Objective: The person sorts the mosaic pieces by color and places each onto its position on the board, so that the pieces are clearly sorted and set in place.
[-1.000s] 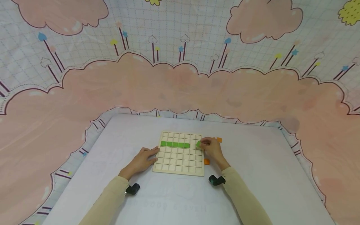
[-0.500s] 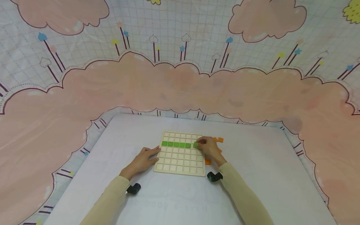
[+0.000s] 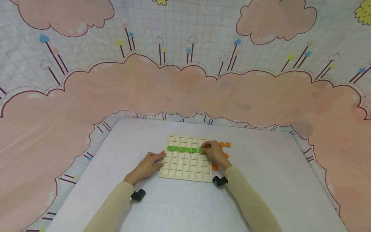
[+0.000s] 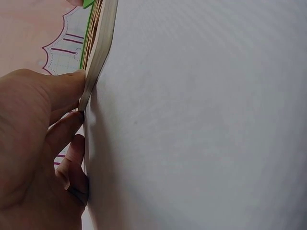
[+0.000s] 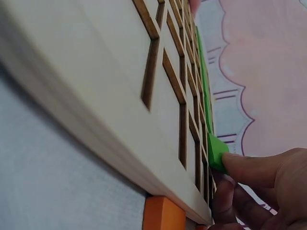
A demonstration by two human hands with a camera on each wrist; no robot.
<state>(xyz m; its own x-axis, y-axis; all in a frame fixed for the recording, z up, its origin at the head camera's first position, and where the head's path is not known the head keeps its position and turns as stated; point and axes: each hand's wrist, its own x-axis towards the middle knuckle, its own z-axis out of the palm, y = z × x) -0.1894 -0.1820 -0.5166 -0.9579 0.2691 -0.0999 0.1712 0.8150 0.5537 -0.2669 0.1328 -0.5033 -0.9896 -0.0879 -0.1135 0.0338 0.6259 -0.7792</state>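
A pale wooden grid board (image 3: 185, 167) lies on the white table, with a row of green square tiles (image 3: 182, 149) set across its upper part. My right hand (image 3: 213, 150) pinches another green tile (image 5: 218, 152) between thumb and fingers, tilted over the grid at the right end of that row. At the board's left edge rests my left hand (image 3: 147, 165), its thumb and fingers spread along the side. The left wrist view shows those fingertips (image 4: 79, 86) touching the board's edge. The board's other squares hold no tiles.
Several orange tiles lie right of the board: one orange tile (image 3: 214, 167) against its edge, another (image 3: 228, 145) farther back, others partly behind the right hand. A cloud-patterned cloth (image 3: 185, 90) stands behind the white tabletop (image 3: 261, 154).
My right hand has moved left along the row with the green tile, bringing it close to the end of the placed tiles. The left hand has stayed at the board's edge.
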